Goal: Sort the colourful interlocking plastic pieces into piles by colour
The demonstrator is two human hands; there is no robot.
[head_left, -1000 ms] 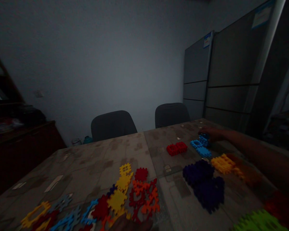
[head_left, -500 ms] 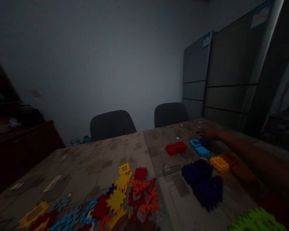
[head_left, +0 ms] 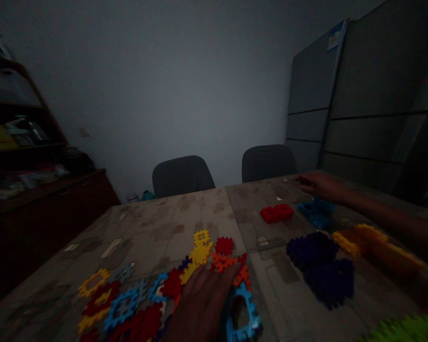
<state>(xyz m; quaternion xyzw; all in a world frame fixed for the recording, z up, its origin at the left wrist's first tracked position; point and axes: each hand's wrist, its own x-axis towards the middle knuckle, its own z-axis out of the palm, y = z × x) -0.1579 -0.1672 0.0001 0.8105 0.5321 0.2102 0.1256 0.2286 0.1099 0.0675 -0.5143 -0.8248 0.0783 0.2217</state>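
Note:
My left hand [head_left: 201, 304] lies palm down at the near edge of the table, fingers stretched over a spread of flat interlocking plastic pieces [head_left: 157, 289] in red, yellow, blue and orange. A light-blue frame piece [head_left: 240, 316] sits right against its thumb side. Far right, my right hand [head_left: 321, 186] reaches out with fingers extended, hovering just above and behind a blue block cluster [head_left: 317, 213]; I see nothing in it. A red block pair [head_left: 276, 213] lies left of that cluster.
Dark purple blocks [head_left: 321, 266], yellow-orange blocks [head_left: 364, 237] and a green piece [head_left: 406, 327] lie under and near my right forearm. Two dark chairs [head_left: 183, 175] stand behind the patterned table [head_left: 199, 209]. A dark shelf cabinet [head_left: 28, 190] stands left, grey cabinets [head_left: 360, 104] right.
My right hand has let go of the blue blocks and lifted slightly behind them. My left hand has come into view over the flat pieces, beside a light-blue frame piece. The view shifted.

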